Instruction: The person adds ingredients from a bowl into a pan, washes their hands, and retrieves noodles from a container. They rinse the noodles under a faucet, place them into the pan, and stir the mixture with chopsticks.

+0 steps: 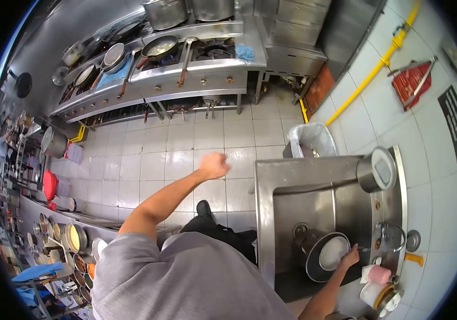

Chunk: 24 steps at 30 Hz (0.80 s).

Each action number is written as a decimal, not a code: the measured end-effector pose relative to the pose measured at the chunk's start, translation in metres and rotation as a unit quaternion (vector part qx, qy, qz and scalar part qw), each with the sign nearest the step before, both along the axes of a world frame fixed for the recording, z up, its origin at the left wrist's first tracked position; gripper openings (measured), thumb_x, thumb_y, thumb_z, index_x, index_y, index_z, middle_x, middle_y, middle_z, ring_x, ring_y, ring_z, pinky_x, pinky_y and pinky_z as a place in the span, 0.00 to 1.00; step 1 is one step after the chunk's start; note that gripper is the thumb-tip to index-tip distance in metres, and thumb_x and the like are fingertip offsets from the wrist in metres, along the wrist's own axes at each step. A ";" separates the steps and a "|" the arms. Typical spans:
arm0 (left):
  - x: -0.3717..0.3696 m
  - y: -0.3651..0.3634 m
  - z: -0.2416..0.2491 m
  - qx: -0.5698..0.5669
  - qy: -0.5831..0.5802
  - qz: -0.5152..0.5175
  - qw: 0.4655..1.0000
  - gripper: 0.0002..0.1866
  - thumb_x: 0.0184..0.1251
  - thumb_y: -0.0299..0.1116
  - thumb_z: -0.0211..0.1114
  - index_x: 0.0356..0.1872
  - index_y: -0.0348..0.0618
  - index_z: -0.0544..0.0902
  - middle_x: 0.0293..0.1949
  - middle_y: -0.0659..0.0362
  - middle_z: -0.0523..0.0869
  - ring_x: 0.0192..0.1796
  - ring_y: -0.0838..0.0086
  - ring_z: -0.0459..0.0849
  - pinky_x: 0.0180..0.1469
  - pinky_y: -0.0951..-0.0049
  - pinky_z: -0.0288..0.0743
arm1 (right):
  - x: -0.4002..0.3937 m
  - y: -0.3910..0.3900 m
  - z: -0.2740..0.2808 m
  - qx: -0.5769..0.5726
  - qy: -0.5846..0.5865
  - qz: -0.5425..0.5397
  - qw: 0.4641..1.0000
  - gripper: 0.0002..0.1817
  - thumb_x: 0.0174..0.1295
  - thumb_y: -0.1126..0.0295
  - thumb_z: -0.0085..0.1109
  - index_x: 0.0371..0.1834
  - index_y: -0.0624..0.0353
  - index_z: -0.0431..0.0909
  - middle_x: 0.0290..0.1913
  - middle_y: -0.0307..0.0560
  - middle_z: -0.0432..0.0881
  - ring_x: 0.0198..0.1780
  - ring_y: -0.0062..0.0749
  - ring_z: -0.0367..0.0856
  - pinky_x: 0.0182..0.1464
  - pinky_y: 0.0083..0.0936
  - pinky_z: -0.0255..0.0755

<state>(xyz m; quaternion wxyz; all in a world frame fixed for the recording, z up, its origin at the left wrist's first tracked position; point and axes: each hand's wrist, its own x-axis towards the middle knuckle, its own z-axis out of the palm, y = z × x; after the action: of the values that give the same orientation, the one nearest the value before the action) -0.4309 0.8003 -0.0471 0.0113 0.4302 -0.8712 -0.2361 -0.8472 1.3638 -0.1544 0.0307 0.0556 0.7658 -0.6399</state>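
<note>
My left hand [215, 165] is held out over the tiled floor, its fingers curled into a fist with nothing showing in it. On the other side, my right hand [350, 257] is closed at the edge of a dark round pan [316, 269] in the sink. A pale, whitish round area fills the pan's middle. The pan tilts inside the steel sink basin [304, 205], near the drain [301, 230]. Right of my right hand is the tap [396, 237].
A stove [196, 66] with pans and large pots runs along the far wall. Beyond the sink stands a lined bin [314, 140]. A metal pot [376, 169] sits on the sink's far corner. Several food containers [75, 237] line the counter at left.
</note>
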 end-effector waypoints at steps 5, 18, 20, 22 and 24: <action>0.231 -0.071 -0.118 0.166 -0.200 -0.016 0.966 0.25 0.56 0.56 0.63 0.42 0.45 0.87 0.47 0.45 0.84 0.58 0.52 0.79 0.60 0.55 0.73 | 0.013 -0.082 0.021 0.307 0.137 0.234 0.912 0.13 0.63 0.71 0.59 0.20 0.60 0.76 0.20 0.35 0.77 0.24 0.18 0.72 0.28 0.21 0.67; 0.459 -0.180 0.147 0.182 0.177 0.250 0.934 0.20 0.67 0.50 0.64 0.42 0.41 0.84 0.46 0.54 0.87 0.51 0.64 0.84 0.56 0.64 0.75 | -0.062 -0.354 0.380 0.034 0.275 0.235 0.932 0.26 0.61 0.59 0.62 0.59 0.61 0.74 0.58 0.50 0.78 0.58 0.38 0.75 0.62 0.33 0.68; 0.480 -0.179 0.067 -0.029 -0.261 0.356 0.897 0.21 0.67 0.51 0.62 0.45 0.41 0.83 0.52 0.51 0.85 0.56 0.58 0.83 0.62 0.58 0.72 | -0.090 -0.431 0.277 0.616 0.315 0.268 0.671 0.27 0.57 0.57 0.65 0.57 0.61 0.76 0.59 0.52 0.78 0.60 0.42 0.74 0.64 0.37 0.67; 0.572 -0.154 -0.031 -0.193 -0.429 0.052 0.881 0.24 0.67 0.53 0.61 0.48 0.41 0.83 0.57 0.47 0.82 0.61 0.52 0.79 0.66 0.53 0.67 | -0.081 -0.489 0.197 0.832 0.339 0.314 0.306 0.28 0.54 0.56 0.68 0.54 0.61 0.77 0.59 0.54 0.78 0.62 0.45 0.73 0.66 0.40 0.65; 0.564 -0.117 0.010 0.138 -0.042 0.369 0.918 0.23 0.65 0.49 0.63 0.50 0.40 0.83 0.56 0.46 0.82 0.61 0.52 0.78 0.64 0.55 0.69 | -0.009 -0.554 0.189 0.503 0.279 0.368 0.731 0.18 0.53 0.64 0.66 0.44 0.63 0.78 0.51 0.53 0.81 0.54 0.46 0.78 0.57 0.40 0.71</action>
<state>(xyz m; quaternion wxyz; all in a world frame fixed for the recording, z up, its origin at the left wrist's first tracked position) 0.1331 0.6830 -0.0366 0.0017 0.7280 -0.6088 -0.3153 -0.8564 0.8101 0.0344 0.0165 -0.4040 0.9105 -0.0865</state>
